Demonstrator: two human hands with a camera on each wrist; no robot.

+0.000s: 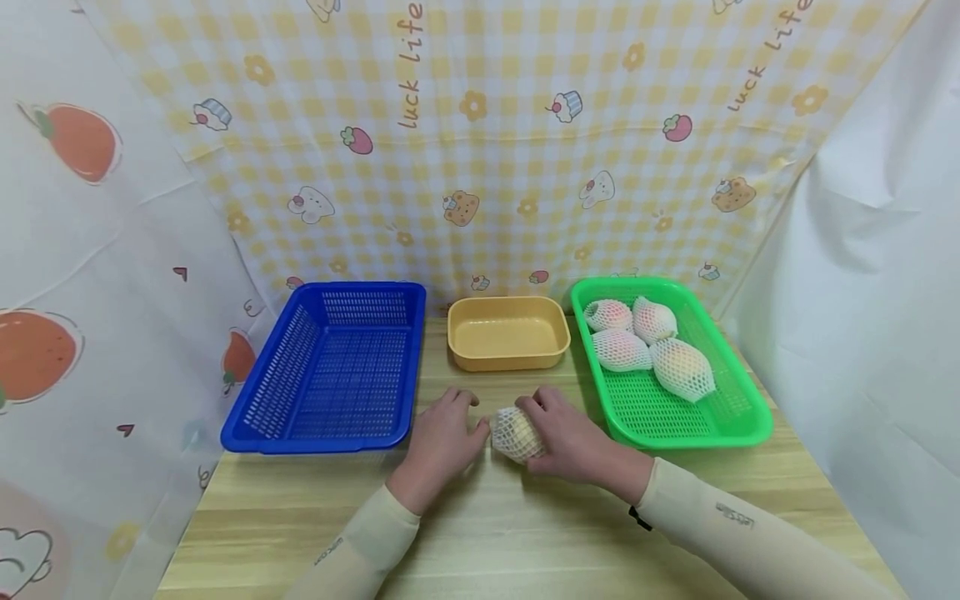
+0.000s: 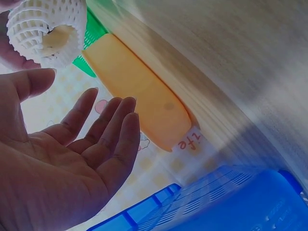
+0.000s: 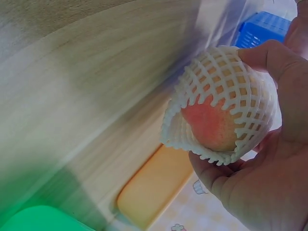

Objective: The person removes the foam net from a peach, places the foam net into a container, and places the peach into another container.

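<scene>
A peach (image 3: 209,120) in a white foam net sleeve (image 1: 517,435) is held by my right hand (image 1: 570,437), with thumb and fingers curled round it. In the right wrist view, its red and yellow skin shows through the open end of the sleeve. My left hand (image 1: 448,433) is just left of the peach, apart from it. Its fingers (image 2: 113,130) are loosely bent with nothing in them, as the left wrist view shows. Several more sleeved peaches (image 1: 682,369) lie in the green basket (image 1: 738,408) on the right.
On the left stands a blue basket (image 1: 322,447) with nothing in it. A small yellow tray (image 1: 510,364) sits at the back between the two baskets. All stand on a wood-grain table (image 1: 525,542), with a checked cloth (image 1: 480,158) hanging behind.
</scene>
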